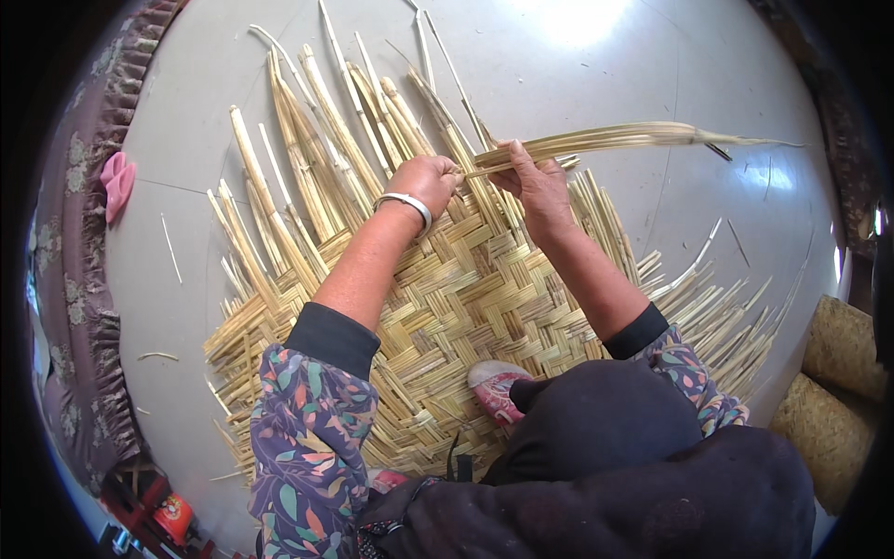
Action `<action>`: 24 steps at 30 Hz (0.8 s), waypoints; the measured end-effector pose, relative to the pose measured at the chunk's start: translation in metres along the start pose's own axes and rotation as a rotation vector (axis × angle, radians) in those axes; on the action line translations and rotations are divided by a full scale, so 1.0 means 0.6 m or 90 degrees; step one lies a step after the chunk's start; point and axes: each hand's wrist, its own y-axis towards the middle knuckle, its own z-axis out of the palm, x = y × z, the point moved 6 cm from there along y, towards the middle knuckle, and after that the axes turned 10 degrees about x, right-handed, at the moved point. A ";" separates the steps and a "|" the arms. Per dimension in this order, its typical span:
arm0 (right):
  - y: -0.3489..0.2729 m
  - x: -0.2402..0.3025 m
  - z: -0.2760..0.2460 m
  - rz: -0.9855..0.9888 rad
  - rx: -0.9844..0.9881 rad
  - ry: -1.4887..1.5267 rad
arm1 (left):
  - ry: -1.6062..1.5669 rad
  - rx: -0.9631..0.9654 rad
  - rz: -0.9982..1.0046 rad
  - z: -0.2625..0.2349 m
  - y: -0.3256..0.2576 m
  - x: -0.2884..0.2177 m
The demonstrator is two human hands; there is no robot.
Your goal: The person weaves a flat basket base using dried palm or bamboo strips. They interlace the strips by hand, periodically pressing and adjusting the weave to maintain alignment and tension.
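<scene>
A woven mat [466,307] of split reeds lies on the floor under my arms, with long loose reed ends fanning out from its far edge. My left hand [424,191], with a white bangle at the wrist, is closed at that far edge, its fingertips on the near end of a flattened reed strip [633,138]. My right hand [540,186] grips the same strip between thumb and fingers a little farther along. From there the strip stretches right, tapering to a thin tip. The fingers partly hide where it meets the mat.
My shoe [498,387] rests on the mat. Reed scraps [171,247] are scattered over the grey floor. A pink object [117,186] lies by the frilled fabric cover [79,270] at left. Rolled woven mats [824,429] stand at the lower right.
</scene>
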 end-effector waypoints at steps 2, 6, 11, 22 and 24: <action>-0.006 -0.002 0.003 0.009 0.000 0.034 | 0.062 -0.027 0.022 -0.002 -0.003 -0.008; -0.015 0.004 0.022 0.031 -0.003 0.078 | 0.144 -0.098 -0.017 0.007 -0.011 -0.015; -0.034 0.026 0.054 0.041 0.060 0.148 | 0.198 -0.112 -0.034 0.015 -0.004 -0.011; -0.234 -0.104 0.058 0.659 0.305 0.044 | 0.393 0.121 -0.084 -0.038 -0.037 -0.003; -0.223 -0.074 0.064 0.628 0.465 -0.179 | 0.428 0.102 -0.089 -0.038 -0.048 -0.018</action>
